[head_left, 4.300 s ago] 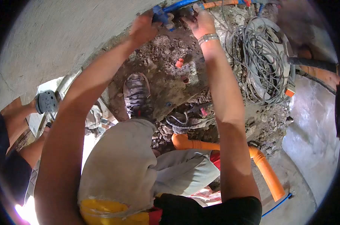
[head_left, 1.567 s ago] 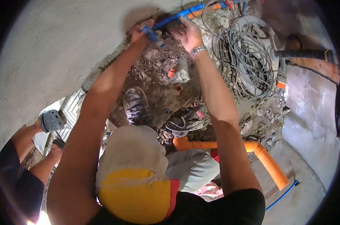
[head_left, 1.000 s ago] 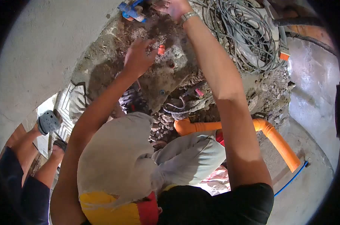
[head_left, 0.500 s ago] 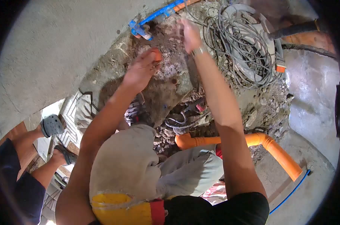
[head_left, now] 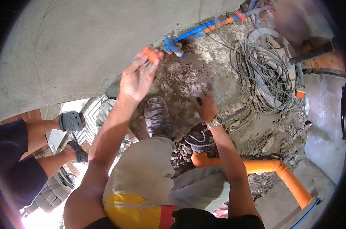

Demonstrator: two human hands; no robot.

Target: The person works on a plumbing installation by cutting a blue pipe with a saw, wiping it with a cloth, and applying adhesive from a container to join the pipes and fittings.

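My left hand (head_left: 138, 78) is raised near the grey wall, its fingers closed round a small orange piece (head_left: 151, 55). Just right of that piece, a blue pipe fitting (head_left: 173, 47) sits at the end of a blue pipe (head_left: 196, 32) along the wall's foot. My right hand (head_left: 206, 107) is low over the dirt (head_left: 184, 78), fingers pointing down, with a small dark round thing at its fingertips that I cannot make out. A shoe (head_left: 156, 112) of mine stands on the dirt between both hands.
Coiled grey cable (head_left: 262, 72) lies over a round grey rim at the upper right. An orange drain pipe (head_left: 260, 166) crosses below my right hand. Another person's legs (head_left: 43, 128) in grey clogs are at the left. A braided hose (head_left: 199, 143) lies in the rubble.
My left hand has turned palm-up and risen towards the wall with the orange piece. My right hand has dropped from near the pipes to the dirt. The view has shifted.
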